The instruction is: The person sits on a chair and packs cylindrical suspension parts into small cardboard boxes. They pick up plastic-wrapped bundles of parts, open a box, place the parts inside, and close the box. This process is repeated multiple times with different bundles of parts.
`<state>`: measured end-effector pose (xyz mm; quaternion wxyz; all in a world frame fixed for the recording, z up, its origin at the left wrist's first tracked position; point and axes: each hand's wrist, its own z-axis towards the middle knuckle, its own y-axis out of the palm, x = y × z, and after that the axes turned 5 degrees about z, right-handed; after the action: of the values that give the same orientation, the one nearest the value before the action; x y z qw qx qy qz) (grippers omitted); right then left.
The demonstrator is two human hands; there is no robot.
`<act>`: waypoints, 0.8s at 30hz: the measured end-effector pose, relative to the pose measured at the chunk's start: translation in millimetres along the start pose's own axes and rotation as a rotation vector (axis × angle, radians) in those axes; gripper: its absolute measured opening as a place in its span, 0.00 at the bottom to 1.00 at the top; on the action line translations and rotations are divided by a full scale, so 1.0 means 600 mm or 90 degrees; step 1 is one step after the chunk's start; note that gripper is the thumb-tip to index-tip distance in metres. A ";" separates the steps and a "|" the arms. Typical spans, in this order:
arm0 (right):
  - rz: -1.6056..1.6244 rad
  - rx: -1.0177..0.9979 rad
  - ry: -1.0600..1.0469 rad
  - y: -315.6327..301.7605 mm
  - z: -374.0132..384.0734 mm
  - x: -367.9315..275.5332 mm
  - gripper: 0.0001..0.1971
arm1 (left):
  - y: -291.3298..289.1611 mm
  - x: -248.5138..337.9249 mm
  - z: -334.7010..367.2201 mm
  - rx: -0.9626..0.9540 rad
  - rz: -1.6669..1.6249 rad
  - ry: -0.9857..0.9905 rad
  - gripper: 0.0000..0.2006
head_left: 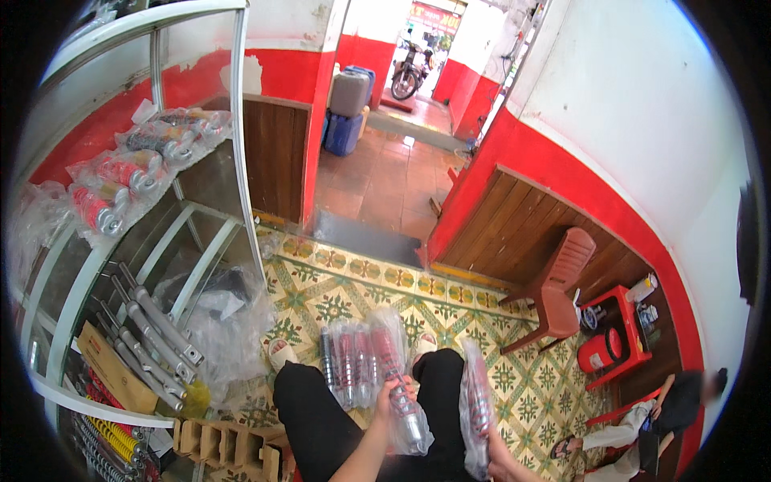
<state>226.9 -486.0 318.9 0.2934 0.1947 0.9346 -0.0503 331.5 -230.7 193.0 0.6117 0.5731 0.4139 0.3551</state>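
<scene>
My left hand (395,395) grips a clear plastic bag (399,377) holding red-sprung shock absorbers, and it hangs over my black-trousered knees. More bagged shock absorbers (347,361) hang just to its left. My right hand (496,459) holds another plastic-wrapped red shock absorber (477,402) upright beside my right leg. Only part of that hand shows at the lower edge.
A metal-framed glass shelf (201,217) on the left carries bagged shock absorbers (120,181), grey fork tubes (157,329) and cardboard boxes (225,446). A red plastic chair (558,289) and red table (622,337) stand at right. A seated person (650,418) is at lower right. A doorway leads to a motorcycle (409,72).
</scene>
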 end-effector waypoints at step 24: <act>-0.260 0.123 -0.203 0.448 0.442 -0.047 0.32 | 0.051 0.027 -0.022 -0.062 -0.388 0.058 0.10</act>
<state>493.8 -303.7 122.2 0.4007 0.0192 0.8875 -0.2269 327.5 -207.8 221.6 0.6976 0.3760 0.5761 0.2001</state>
